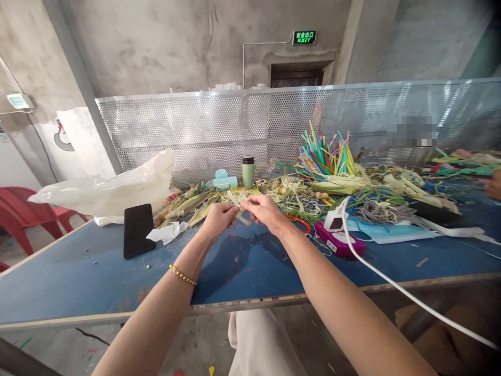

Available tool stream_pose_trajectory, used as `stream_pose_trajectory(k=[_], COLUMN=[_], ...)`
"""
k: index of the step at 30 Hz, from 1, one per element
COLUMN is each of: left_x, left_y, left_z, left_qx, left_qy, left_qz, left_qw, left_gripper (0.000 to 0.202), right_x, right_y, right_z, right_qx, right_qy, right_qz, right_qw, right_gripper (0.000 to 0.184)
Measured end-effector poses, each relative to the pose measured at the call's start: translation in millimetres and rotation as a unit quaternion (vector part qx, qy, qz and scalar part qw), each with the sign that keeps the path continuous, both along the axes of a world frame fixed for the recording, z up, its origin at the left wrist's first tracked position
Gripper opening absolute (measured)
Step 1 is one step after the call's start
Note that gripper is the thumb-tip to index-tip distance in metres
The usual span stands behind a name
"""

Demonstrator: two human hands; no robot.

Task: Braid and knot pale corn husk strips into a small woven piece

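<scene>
Above the blue table (pixel 164 282), both hands meet at a thin pale strip (pixel 234 198) that looks like corn husk. My left hand (pixel 219 218) is closed, pinching the strip between thumb and finger. From the other side my right hand (pixel 266 211) grips it too, fingertips almost touching the left ones. One end of the strip sticks up past the fingers and another hangs below them. Dried corn husks (pixel 201 206) lie just beyond my left hand. Behind the right hand spreads a tangle of pale husk scraps (pixel 291 190). Part of the strip is hidden by my fingers.
A black phone (pixel 139 230) and crumpled white paper (pixel 168 232) lie left. A green bottle (pixel 248 173) stands behind. To the right are a magenta box (pixel 338 240), a white cable (pixel 385 284), a blue mask (pixel 395 232) and colourful stems (pixel 326 154). Another person's hand (pixel 495 185) shows far right.
</scene>
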State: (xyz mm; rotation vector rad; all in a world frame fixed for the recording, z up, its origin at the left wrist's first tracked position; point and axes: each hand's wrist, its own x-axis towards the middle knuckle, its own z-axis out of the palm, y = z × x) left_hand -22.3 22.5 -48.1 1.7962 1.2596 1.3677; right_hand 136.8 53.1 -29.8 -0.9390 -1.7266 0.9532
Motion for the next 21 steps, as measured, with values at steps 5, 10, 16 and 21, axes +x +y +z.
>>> stream_pose_trajectory(k=[5, 10, 16, 21], left_x=[1.5, 2.6, 4.8, 6.3], left_y=[-3.1, -6.1, -9.9, -11.7], left_z=[2.7, 4.8, 8.1, 9.2], left_qx=[-0.009, -0.075, -0.067, -0.051], left_qy=[-0.017, -0.126, -0.112, -0.102], left_qz=[-0.006, -0.076, -0.099, -0.09], left_qw=[1.0, 0.986, 0.986, 0.989], left_gripper=[0.035, 0.032, 0.017, 0.016], right_x=[0.7, 7.4, 12.3, 13.6], right_y=[-1.5, -3.5, -2.2, -0.1], right_z=[1.0, 6.7, 7.7, 6.5], right_qx=[-0.021, -0.048, -0.081, -0.126], right_qy=[0.016, 0.032, 0.016, 0.008], right_qz=[0.023, 0.066, 0.095, 0.102], right_qw=[0.999, 0.996, 0.992, 0.987], right_gripper=[0.038, 0.037, 0.029, 0.023])
